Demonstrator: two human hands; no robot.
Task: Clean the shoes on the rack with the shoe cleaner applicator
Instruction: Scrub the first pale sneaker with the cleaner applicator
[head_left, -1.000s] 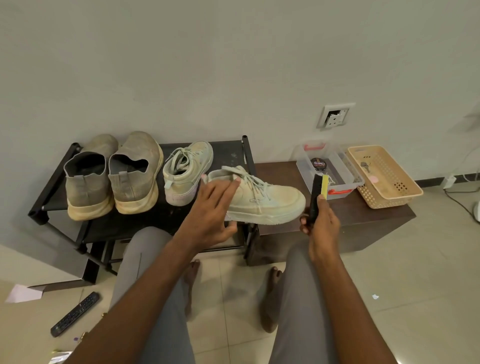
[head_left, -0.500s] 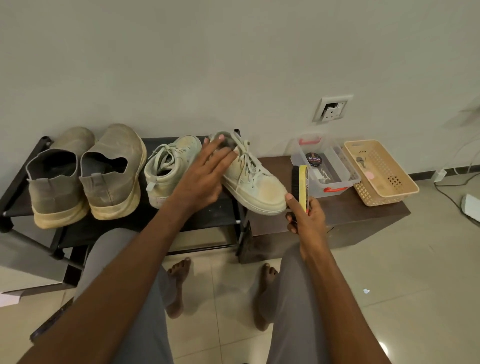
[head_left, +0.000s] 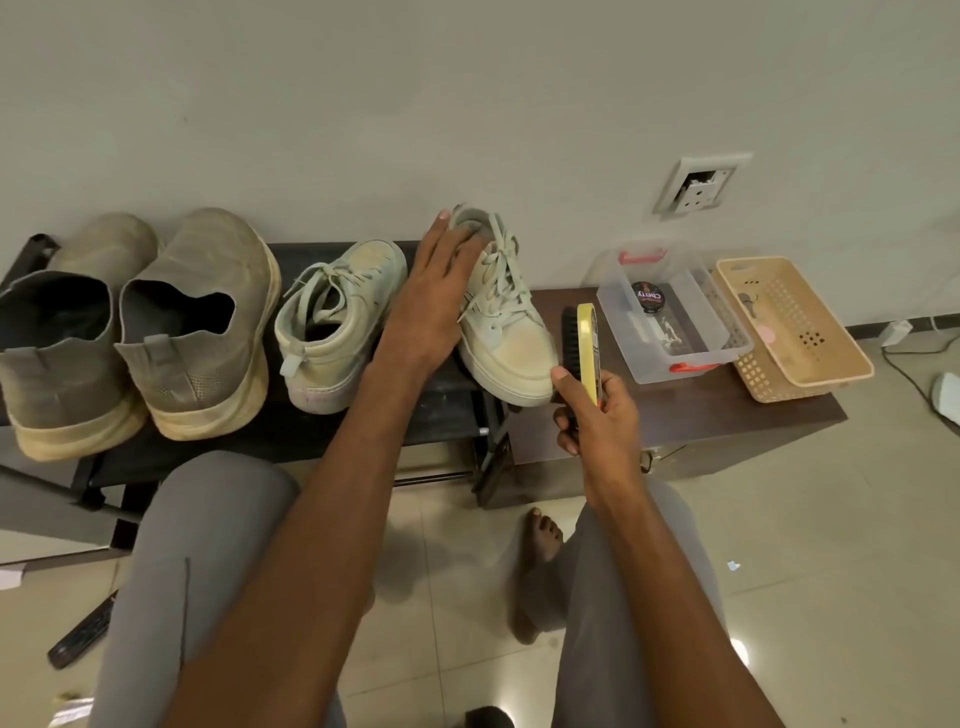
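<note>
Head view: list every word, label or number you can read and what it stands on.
"Cherry", seemingly, upside down, blurred: lid of the round black tin in the clear plastic box.
Yellow-backed brush in the right hand: no readable print.
Shoes, socket, basket: no text visible.

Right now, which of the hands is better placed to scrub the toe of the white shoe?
Right. The right hand already grips the brush beside the shoe toe; the left hand only rests on its collar.
</note>
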